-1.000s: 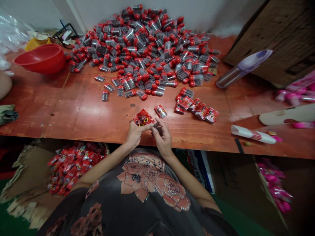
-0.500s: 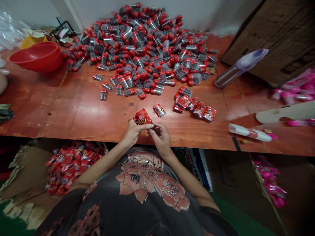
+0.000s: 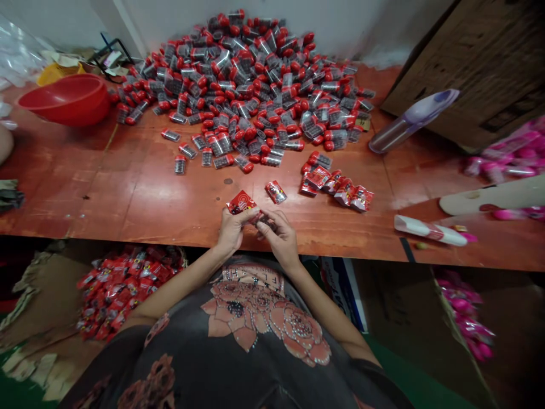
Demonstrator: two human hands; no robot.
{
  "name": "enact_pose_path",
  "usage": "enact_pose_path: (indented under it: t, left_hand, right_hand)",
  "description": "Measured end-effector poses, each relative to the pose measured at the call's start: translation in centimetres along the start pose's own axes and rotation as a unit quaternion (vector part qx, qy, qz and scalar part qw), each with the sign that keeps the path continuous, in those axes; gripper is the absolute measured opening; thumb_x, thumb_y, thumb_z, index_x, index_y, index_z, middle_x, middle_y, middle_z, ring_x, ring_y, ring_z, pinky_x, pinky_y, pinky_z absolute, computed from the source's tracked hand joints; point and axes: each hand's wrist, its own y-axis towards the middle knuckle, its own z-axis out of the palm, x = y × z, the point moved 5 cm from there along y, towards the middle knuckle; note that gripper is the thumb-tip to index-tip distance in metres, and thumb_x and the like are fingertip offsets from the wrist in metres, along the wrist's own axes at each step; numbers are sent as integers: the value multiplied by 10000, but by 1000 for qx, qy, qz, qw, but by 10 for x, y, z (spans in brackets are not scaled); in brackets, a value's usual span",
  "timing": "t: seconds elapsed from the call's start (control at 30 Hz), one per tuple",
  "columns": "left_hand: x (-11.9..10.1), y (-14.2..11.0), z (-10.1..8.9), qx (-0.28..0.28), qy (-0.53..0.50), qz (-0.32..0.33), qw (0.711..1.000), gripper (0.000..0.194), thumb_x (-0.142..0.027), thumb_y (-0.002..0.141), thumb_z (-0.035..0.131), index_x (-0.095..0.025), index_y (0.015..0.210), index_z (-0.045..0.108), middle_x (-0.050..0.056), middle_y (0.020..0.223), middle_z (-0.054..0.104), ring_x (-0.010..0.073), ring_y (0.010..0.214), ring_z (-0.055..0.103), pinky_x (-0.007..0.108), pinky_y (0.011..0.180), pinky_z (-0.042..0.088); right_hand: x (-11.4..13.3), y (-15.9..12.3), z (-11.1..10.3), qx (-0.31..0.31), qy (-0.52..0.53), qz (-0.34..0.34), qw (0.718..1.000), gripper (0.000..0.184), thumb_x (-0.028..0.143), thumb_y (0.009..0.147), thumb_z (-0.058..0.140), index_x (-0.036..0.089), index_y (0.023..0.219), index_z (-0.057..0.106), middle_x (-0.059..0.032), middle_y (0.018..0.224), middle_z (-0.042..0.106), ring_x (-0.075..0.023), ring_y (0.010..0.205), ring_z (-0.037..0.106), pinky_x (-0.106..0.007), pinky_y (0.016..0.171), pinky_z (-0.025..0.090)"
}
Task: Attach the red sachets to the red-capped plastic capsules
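Note:
Over the front of the table, my left hand (image 3: 232, 230) is closed, its thumb pressed on a shiny red printed packet (image 3: 240, 201). Close against it, my right hand (image 3: 281, 237) pinches a small dark tube (image 3: 267, 220) at the packet's near right end. How far the tube sits inside the packet cannot be made out, as fingers cover it. One red packet (image 3: 276, 192) lies flat just beyond my hands. To its right is a short row of filled red packets (image 3: 344, 190), touching one another. Behind them rises a big pile of clear red-capped tubes (image 3: 251, 85) with dark contents.
A red bowl (image 3: 63, 99) stands at the left. At right are a cardboard box (image 3: 472, 68), a clear scoop-like tube (image 3: 409, 125), a white roll (image 3: 430, 230) and pink items (image 3: 511, 153). Below the table's front edge, an open carton holds many red packets (image 3: 128, 289).
The red packet in my left hand has shifted slightly left and tilted. My right-hand fingers have spread a little, so more of the dark tube shows between the hands.

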Motion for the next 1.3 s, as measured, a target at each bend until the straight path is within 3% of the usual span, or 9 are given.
enact_pose_path:
  t: [0.17,0.3,0.4,0.57,0.67,0.83,1.03,1.17,1.3]
  left_hand:
    - [5,1,-2,6,12,1,1000,283,-293,588,856,-153,656,620,-32,621,621,91,555,576,227,589,488]
    - [14,-1,-1,45,45,-8,998,287,-377,654,827,-153,699,654,-15,650,643,96,561,567,234,576,485]
    - [14,-2,0,64,56,-6,996,268,-311,625,850,-157,768,685,-5,711,679,107,629,607,237,642,506]
    - [6,-1,-2,42,20,-12,999,534,-133,518,873,-191,1011,677,-9,792,727,111,693,663,239,728,521]
    - [5,-1,-1,60,21,-42,997,552,-108,484,866,-174,996,672,-10,777,721,114,663,662,243,696,527]
    - [10,0,-1,90,39,-78,992,515,-124,471,881,-161,946,686,-5,758,714,120,645,657,232,637,516]
    - [-1,7,-8,11,11,-18,1000,339,-367,564,883,-157,720,668,-4,697,684,113,600,618,246,604,509]
    - [-9,7,-10,-21,48,16,999,350,-410,573,874,-167,697,656,-20,648,648,101,545,567,226,518,448]
    - [-8,2,-11,-29,42,60,997,330,-421,622,850,-182,711,640,-23,681,641,99,604,568,238,620,477]
  right_hand:
    - [3,-2,0,-24,-34,-18,999,330,298,875,640,327,1203,652,-1,972,514,-90,652,588,-252,531,574]
    - [2,-3,-5,-67,-36,-29,997,216,309,895,614,296,1108,651,-4,1000,543,-79,597,590,-254,520,564]
    - [-4,-2,-8,-75,-9,-15,997,182,315,890,621,283,1068,603,16,910,590,-88,583,593,-255,538,560]
    - [-10,-3,-10,-79,8,-5,997,348,297,842,681,301,1178,589,-5,980,606,-130,740,640,-306,673,595]
    - [-10,-5,-7,-61,-11,-11,998,312,296,839,677,286,1149,638,-33,1056,613,-162,848,651,-345,743,604]
    - [-13,-7,-1,-43,77,34,996,281,316,855,666,290,1125,594,3,975,639,-125,706,648,-318,658,620]
    - [-5,-4,-9,-50,10,-10,999,270,329,900,611,333,1169,640,-9,1055,540,-101,681,643,-308,647,622]
    - [-3,-5,-11,-42,-12,-41,998,254,317,916,590,340,1162,647,-1,1028,522,-97,690,640,-300,648,613]
    - [-1,-7,-10,-41,-26,-46,998,265,312,928,568,346,1180,641,-3,1027,525,-92,670,628,-293,633,607]
